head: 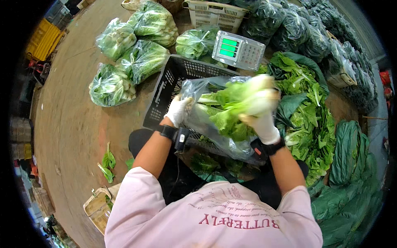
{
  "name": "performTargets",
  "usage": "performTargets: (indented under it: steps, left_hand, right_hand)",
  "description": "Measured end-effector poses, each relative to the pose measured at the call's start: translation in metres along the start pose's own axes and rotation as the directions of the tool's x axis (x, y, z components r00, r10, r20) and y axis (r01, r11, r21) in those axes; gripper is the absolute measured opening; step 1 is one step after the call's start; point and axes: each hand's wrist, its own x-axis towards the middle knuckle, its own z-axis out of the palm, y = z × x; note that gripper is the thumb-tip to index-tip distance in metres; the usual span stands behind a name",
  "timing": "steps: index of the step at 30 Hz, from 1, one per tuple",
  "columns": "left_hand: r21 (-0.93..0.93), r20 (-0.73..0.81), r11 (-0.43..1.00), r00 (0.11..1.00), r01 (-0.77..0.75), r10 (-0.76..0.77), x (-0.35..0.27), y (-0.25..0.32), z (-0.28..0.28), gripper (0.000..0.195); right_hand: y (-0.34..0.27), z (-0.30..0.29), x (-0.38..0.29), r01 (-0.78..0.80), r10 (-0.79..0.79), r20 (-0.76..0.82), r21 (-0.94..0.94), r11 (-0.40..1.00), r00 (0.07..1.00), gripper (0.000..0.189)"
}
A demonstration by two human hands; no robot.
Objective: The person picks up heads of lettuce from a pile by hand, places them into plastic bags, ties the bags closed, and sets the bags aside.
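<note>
My gloved left hand grips the edge of a clear plastic bag by its left side. In my gloved right hand is a bunch of leafy greens with pale stems, blurred at the stem end. The leaves point left, over and partly within the bag; how far inside they reach I cannot tell. Beneath the bag stands a black plastic crate with slotted walls. A digital scale display with lit green readouts is just beyond the crate's far edge.
Several tied bags of greens sit on the floor at the far left. Loose greens lie at my right beside green sacks. Behind the scale are a white crate and dark filled bags. Stray leaves lie on the left.
</note>
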Motion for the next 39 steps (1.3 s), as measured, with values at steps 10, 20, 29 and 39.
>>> performTargets:
  steps: [10, 20, 29, 39]
  left_hand:
    - [0.325, 0.014, 0.879, 0.931, -0.349, 0.364, -0.004, 0.022, 0.039, 0.029]
    - [0.302, -0.089, 0.902, 0.933, -0.309, 0.349, 0.009, 0.015, 0.034, 0.026]
    - [0.468, 0.046, 0.812, 0.927, -0.350, 0.373, 0.032, 0.008, 0.037, 0.044]
    - [0.798, -0.199, 0.585, 0.851, -0.148, 0.487, -0.003, 0.024, 0.056, 0.066]
  right_hand:
    - [0.089, 0.122, 0.133, 0.086, 0.417, 0.492, -0.719, 0.690, 0.764, 0.062]
    - [0.118, 0.166, 0.160, 0.198, 0.505, 0.499, -0.821, 0.536, 0.704, 0.084]
    - [0.028, -0.112, 0.001, 0.084, 0.017, 0.322, -0.299, 0.950, 0.947, 0.047]
    - [0.114, -0.328, -0.432, -0.830, 0.631, -0.773, 0.308, 0.465, 0.066, 0.047]
